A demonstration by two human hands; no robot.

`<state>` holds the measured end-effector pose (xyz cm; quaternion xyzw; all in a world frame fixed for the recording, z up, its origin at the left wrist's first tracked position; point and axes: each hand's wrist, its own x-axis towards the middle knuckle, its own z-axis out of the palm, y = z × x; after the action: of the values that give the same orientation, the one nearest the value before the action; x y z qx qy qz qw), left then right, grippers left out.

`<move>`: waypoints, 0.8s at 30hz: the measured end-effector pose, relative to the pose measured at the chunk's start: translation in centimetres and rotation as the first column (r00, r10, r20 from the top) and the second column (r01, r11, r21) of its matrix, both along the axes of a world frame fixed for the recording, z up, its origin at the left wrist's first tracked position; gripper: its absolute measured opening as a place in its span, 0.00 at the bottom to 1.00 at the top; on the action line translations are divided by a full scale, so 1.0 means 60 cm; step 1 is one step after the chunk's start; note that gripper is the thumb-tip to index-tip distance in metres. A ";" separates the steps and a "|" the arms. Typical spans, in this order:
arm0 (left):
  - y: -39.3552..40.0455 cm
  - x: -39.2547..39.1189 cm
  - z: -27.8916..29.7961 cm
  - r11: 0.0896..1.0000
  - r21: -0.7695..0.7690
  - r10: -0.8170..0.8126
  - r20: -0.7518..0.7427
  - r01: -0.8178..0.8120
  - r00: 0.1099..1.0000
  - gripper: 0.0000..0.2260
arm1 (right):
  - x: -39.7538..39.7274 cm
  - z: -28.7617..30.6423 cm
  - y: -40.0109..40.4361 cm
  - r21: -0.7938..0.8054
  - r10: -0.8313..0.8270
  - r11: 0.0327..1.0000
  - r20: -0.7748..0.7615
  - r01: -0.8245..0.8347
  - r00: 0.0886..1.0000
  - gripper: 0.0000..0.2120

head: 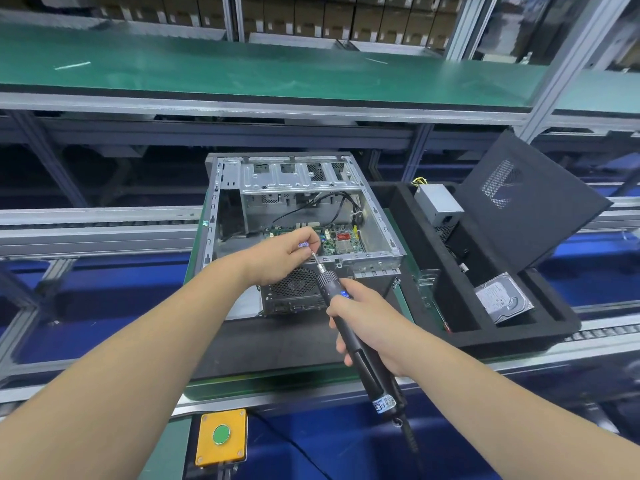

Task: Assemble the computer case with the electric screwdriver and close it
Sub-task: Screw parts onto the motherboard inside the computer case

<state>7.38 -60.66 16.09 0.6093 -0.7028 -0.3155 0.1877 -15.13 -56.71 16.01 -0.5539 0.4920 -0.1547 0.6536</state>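
Open silver computer case [375, 237]; black electric screwdriver [349, 327] tilted.

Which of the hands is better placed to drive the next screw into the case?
Right. The right hand already grips the electric screwdriver, its bit aimed at the computer case rim. The left hand only pinches at the bit tip, probably seating a screw.

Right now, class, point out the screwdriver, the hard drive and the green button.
screwdriver [360, 344]: head view, on its black barrel.
hard drive [502, 296]: head view, on its label.
green button [221, 435]: head view, on its cap.
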 end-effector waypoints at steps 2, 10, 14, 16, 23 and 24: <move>0.000 0.000 -0.001 1.000 0.000 -0.012 0.013 0.012 1.000 0.06 | -0.003 0.002 0.000 0.002 0.011 1.000 -0.016 -0.011 1.000 0.06; 0.001 0.000 -0.008 0.999 -0.035 -0.033 0.111 0.037 0.993 0.05 | -0.019 0.008 -0.012 -0.029 0.064 0.997 -0.097 -0.067 0.993 0.02; 0.000 0.003 -0.005 0.999 -0.029 -0.027 0.048 0.029 0.998 0.05 | -0.021 0.005 -0.009 -0.042 0.066 0.997 -0.111 -0.071 0.992 0.03; 0.000 0.003 -0.006 0.999 -0.024 -0.030 0.044 0.031 0.999 0.05 | -0.022 0.003 -0.008 -0.050 0.066 0.996 -0.114 -0.072 0.991 0.03; -0.002 0.004 -0.007 0.999 -0.025 -0.032 0.067 0.034 0.997 0.06 | -0.023 -0.004 -0.011 -0.057 0.059 0.996 -0.110 -0.065 0.992 0.05; -0.002 0.004 -0.007 0.999 -0.025 -0.031 0.070 0.033 0.997 0.06 | -0.023 -0.005 -0.011 -0.061 0.057 0.996 -0.109 -0.064 0.992 0.05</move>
<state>7.62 -60.80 15.66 0.6059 -0.7227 -0.2879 0.1662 -16.48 -57.37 15.74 -0.5970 0.5040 -0.1205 0.6124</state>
